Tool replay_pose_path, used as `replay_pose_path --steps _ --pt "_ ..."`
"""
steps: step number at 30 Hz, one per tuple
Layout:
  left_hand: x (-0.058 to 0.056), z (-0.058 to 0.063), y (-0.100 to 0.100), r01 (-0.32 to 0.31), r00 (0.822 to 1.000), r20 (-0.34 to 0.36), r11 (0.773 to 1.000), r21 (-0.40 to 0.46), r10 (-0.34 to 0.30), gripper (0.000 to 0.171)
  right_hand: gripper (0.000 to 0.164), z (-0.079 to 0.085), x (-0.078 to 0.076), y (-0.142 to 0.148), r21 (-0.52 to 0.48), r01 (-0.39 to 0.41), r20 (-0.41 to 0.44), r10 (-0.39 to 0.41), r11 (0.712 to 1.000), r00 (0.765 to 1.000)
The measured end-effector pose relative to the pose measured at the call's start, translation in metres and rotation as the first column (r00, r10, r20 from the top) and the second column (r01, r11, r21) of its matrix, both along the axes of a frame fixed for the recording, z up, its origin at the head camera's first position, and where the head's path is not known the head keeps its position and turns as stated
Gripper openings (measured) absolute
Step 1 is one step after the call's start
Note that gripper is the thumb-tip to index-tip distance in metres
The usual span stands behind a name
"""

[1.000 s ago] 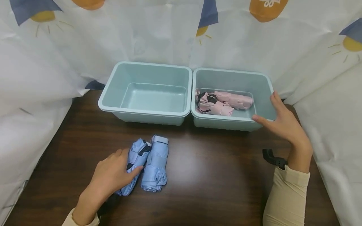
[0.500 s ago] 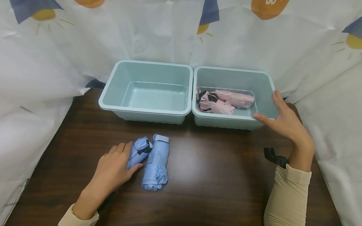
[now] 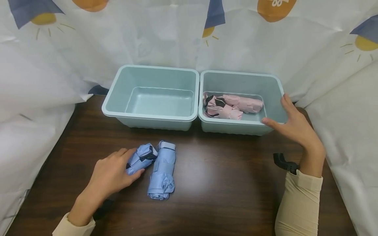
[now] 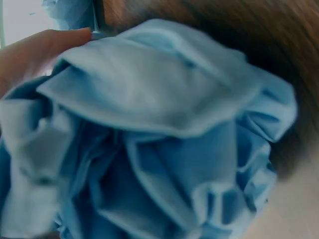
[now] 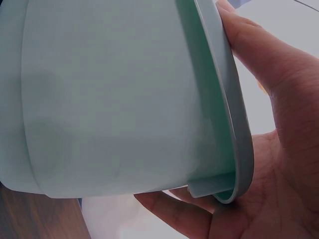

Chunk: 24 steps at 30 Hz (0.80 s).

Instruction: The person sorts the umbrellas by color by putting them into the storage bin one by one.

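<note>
My left hand [image 3: 110, 172] grips a light-blue folded umbrella [image 3: 143, 157] with dark trim, and hides its near end. In the left wrist view this umbrella's loose cloth end [image 4: 164, 99] fills most of the picture, with the thumb [image 4: 45, 47] along its upper left. Just right of it, a second blue folded umbrella [image 3: 162, 172] lies on the table. My right hand [image 3: 299, 126] holds the right corner of the right pale-green bin [image 3: 233, 127], thumb on the front rim and fingers round the side. Two pink folded umbrellas [image 3: 243, 103] lie inside that bin.
A second pale-green bin [image 3: 150, 116] stands close against the left side of the first, with no objects seen in it. Both stand on a dark wooden table [image 3: 218, 190]. A white patterned cloth [image 3: 165, 36] hangs behind and along both sides.
My left hand has shifted slightly left with the blue umbrella, whose near end has tilted out of sight behind the hand. The right hand stays on the bin's corner.
</note>
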<state>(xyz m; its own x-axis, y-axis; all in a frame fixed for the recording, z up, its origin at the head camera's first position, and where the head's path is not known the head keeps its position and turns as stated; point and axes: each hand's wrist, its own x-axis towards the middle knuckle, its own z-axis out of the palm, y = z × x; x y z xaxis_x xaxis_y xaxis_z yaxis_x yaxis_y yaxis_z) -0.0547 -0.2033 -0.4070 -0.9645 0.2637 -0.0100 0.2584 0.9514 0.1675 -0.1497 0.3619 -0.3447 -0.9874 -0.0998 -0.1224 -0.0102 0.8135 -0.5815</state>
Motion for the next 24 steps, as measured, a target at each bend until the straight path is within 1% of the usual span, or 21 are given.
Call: replay_pose_path --steps 4,9,11,13,16,18,24 --pt "-0.002 0.007 -0.005 0.009 1.0 0.013 1.0 0.0 -0.009 0.079 0.107 0.0 0.001 0.0 -0.004 -0.001 -0.002 0.001 1.0 1.0" --pt "-0.001 0.025 -0.012 0.025 1.0 0.005 1.0 -0.013 -0.025 0.082 0.107 -0.001 0.0 -0.002 -0.013 0.002 -0.004 -0.002 1.0 1.0" --pt "0.001 0.033 -0.015 0.026 0.999 -0.023 0.999 -0.02 -0.026 0.082 0.107 -0.002 -0.001 -0.003 -0.015 -0.004 -0.007 0.004 1.0 1.0" --pt "0.002 0.04 -0.018 0.03 0.997 -0.071 0.999 -0.021 -0.031 0.083 0.107 -0.002 -0.003 -0.003 -0.011 -0.01 -0.009 0.01 1.0 1.0" --pt "0.001 0.051 -0.023 0.053 0.988 -0.148 0.999 0.006 -0.052 0.084 0.107 -0.002 -0.003 -0.002 0.005 -0.012 -0.021 0.012 1.0 1.0" --pt "-0.001 0.06 -0.027 0.066 0.981 -0.182 0.998 0.019 -0.062 0.085 0.107 -0.001 -0.002 -0.001 0.008 -0.006 -0.022 0.006 1.0 1.0" --pt "-0.012 0.088 -0.04 0.064 0.97 -0.238 0.997 0.031 -0.055 0.086 0.106 -0.002 0.0 -0.001 0.003 0.018 -0.038 -0.018 1.0 0.999"
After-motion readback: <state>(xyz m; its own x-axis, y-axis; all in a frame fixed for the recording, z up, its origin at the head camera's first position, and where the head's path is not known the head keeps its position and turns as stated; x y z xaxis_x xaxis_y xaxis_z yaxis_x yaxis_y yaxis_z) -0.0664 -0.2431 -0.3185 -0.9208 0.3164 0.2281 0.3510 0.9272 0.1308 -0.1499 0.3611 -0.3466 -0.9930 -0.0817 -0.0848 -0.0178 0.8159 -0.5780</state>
